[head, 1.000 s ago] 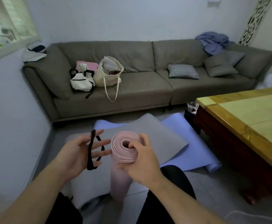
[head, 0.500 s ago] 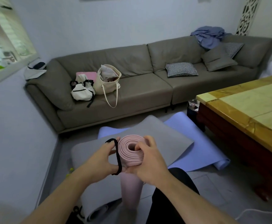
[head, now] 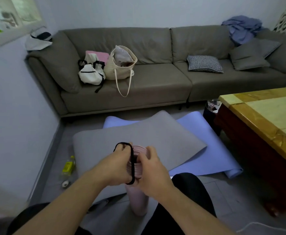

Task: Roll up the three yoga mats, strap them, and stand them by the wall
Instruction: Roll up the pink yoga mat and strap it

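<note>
Left hand (head: pixel 116 168) gripped the black elastic strap (head: pixel 131 162), right hand (head: pixel 153 173) grasped the rolled pink foam mat (head: pixel 138 199); the grey flat mat (head: pixel 149 133) and lilac flat mat (head: pixel 205 150) beyond lay unrolled.

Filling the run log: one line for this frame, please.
step: strapping | left hand: holds black strap over roll end | right hand: grips pink mat, rolled, upright | grey mat, purple mat: unrolled
</note>
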`<action>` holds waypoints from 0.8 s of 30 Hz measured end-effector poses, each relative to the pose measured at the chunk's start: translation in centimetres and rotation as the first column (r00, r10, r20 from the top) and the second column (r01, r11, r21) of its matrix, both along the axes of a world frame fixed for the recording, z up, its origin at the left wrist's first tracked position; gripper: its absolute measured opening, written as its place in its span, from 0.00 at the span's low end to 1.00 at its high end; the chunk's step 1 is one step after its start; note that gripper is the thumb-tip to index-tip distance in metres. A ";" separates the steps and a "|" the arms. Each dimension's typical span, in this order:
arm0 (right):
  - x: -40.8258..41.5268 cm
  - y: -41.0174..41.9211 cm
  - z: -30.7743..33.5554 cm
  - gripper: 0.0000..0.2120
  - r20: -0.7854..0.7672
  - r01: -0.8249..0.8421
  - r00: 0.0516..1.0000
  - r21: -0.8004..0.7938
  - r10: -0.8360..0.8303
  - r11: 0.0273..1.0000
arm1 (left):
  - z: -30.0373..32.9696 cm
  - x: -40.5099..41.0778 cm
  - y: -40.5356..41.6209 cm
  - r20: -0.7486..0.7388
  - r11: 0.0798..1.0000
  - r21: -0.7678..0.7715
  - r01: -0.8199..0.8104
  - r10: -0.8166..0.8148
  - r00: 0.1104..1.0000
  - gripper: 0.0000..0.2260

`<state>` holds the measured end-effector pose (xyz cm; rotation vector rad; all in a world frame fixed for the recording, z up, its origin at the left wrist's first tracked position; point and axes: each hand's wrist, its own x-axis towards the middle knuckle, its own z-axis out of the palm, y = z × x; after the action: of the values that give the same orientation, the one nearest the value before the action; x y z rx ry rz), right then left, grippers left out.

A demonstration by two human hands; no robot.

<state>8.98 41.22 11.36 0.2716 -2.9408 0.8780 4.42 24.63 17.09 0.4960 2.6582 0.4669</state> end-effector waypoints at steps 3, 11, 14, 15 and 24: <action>-0.6 -0.1 -0.4 0.31 0.000 0.003 1.000 0.001 -0.003 1.000 | -0.8 -1.0 -0.3 0.005 1.000 0.005 -0.006 0.006 1.000 0.59; -2.2 -0.5 -1.2 0.33 -0.040 -0.022 0.999 0.006 0.022 1.000 | -0.6 -2.8 0.0 -0.040 0.998 -0.057 0.007 -0.009 0.999 0.54; -3.0 0.6 -0.3 0.32 0.133 -0.119 0.980 -0.207 0.148 0.971 | -0.4 -3.2 -0.1 -0.046 0.998 -0.068 -0.011 0.008 0.999 0.45; -3.2 0.9 0.1 0.29 0.184 -0.117 0.966 -0.320 0.183 0.940 | -0.1 -3.3 0.0 -0.042 0.997 -0.080 -0.007 0.003 0.999 0.41; -4.6 0.7 0.7 0.03 0.426 0.303 0.901 -0.752 0.082 0.586 | -0.8 -3.8 2.2 -0.042 0.992 -0.124 -0.012 0.007 0.999 0.54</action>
<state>4.34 41.87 12.03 -0.2015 -2.4128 2.3597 0.63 26.86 16.27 0.4604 2.7098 0.2946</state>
